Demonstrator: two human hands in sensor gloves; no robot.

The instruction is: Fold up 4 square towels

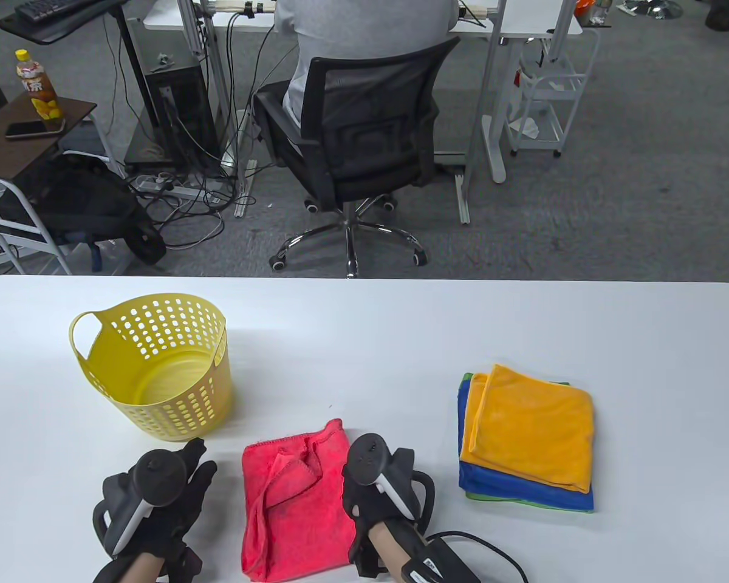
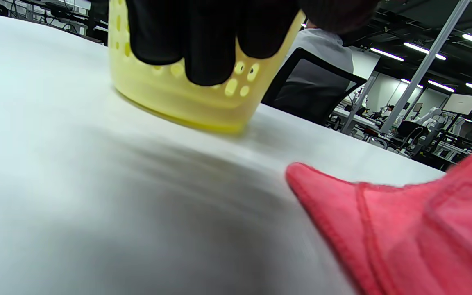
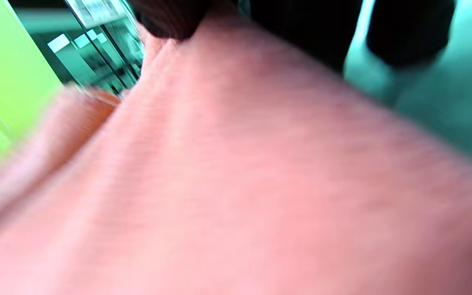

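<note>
Right hand (image 1: pixel 370 486) on red towel (image 1: pixel 294 516) (partly folded).

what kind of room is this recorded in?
Likely an office or lab workspace: a person at a desk in a black mesh office chair, a black computer tower with tangled cables, grey carpet.

White table (image 1: pixel 364 328): yellow basket (image 1: pixel 158 376) left, red towel (image 1: pixel 297 504) near edge, folded towel stack (image 1: pixel 525 440) right.
</note>
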